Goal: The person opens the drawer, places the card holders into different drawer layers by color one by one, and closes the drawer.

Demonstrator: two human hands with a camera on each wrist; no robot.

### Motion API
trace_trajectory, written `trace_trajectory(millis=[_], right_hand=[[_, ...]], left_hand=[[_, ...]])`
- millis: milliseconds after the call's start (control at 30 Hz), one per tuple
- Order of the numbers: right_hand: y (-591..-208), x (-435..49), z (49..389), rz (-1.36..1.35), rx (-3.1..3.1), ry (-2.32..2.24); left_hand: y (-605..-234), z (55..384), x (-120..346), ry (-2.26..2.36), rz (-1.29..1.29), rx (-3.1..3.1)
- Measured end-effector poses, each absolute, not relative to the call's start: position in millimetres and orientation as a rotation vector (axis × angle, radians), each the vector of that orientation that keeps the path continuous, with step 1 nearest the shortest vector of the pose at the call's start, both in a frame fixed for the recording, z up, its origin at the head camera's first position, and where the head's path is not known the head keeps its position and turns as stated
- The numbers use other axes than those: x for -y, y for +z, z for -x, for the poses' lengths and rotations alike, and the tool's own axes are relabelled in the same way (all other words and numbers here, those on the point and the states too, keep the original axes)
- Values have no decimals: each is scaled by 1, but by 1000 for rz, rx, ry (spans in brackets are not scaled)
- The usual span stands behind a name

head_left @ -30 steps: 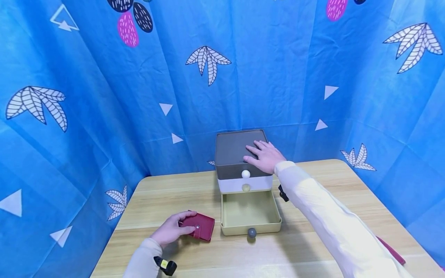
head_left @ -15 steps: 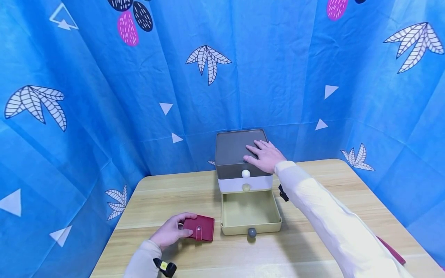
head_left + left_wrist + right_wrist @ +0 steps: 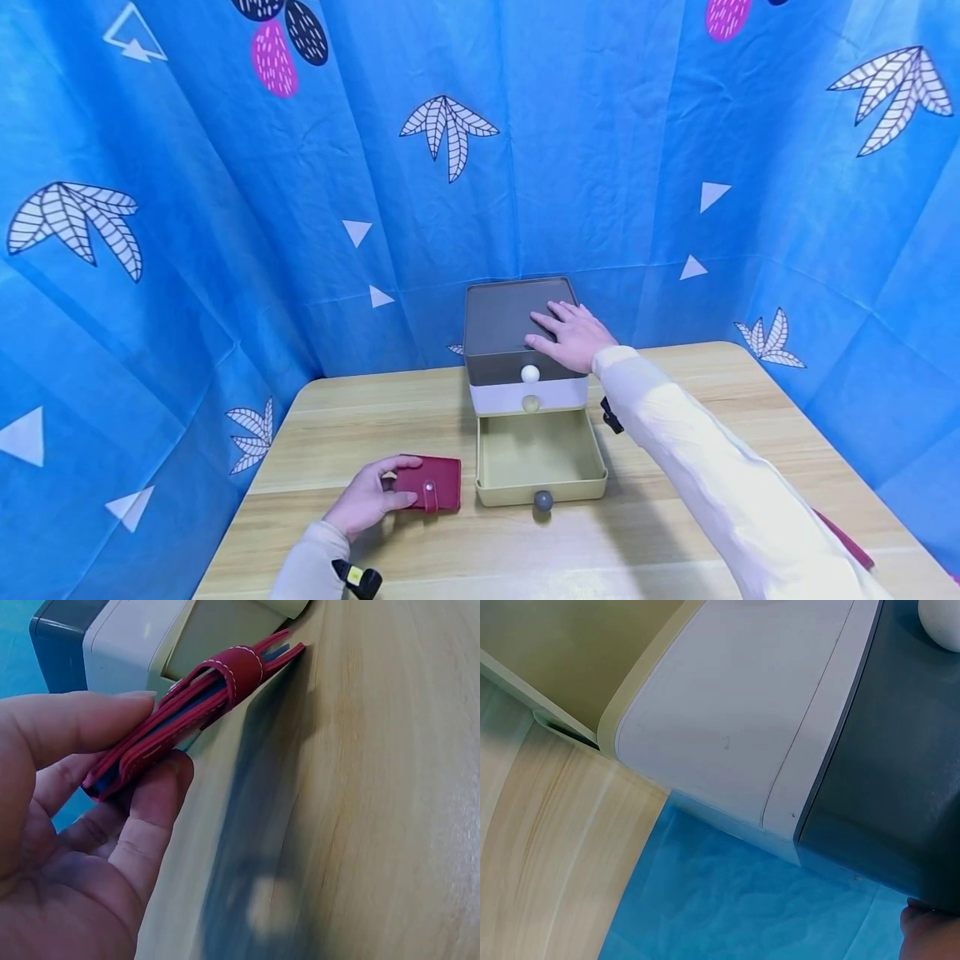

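Note:
Between the thumb and fingers of my left hand (image 3: 365,500) is a red wallet (image 3: 441,482) with a snap strap. The left wrist view shows the wallet (image 3: 240,671) edge-on, its strap closed over the folded sides and something bluish between them. It is held above the table, left of the drawer. My right hand (image 3: 576,340) rests with fingers spread on the dark grey top of a small drawer box (image 3: 502,312). The bottom beige drawer (image 3: 517,497) is pulled out and has nothing in it. In the right wrist view only a fingertip (image 3: 930,937) shows.
The box has a white middle tier (image 3: 487,398) and round knobs. A dark red flat object (image 3: 843,540) lies at the right, partly hidden by my right sleeve. Blue patterned curtains (image 3: 450,233) enclose the wooden table (image 3: 375,417).
The wallet has turned in my left hand from slanted to nearly square, dipping and then rising slightly. My right hand and the drawer box have stayed in place.

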State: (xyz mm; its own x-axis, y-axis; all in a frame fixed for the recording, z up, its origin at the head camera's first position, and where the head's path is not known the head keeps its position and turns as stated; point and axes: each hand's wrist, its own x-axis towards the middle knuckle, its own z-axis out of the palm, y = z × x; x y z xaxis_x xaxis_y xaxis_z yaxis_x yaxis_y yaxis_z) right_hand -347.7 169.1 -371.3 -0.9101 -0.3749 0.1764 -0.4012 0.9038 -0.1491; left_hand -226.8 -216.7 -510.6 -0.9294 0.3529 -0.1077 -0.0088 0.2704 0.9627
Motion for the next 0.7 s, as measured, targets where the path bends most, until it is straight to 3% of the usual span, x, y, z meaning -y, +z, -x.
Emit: trace_trajectory(millis=[700], right_hand=[[-369, -169, 347, -595, 2928, 286]], left_hand=[[-499, 229, 218, 1731, -225, -2364]])
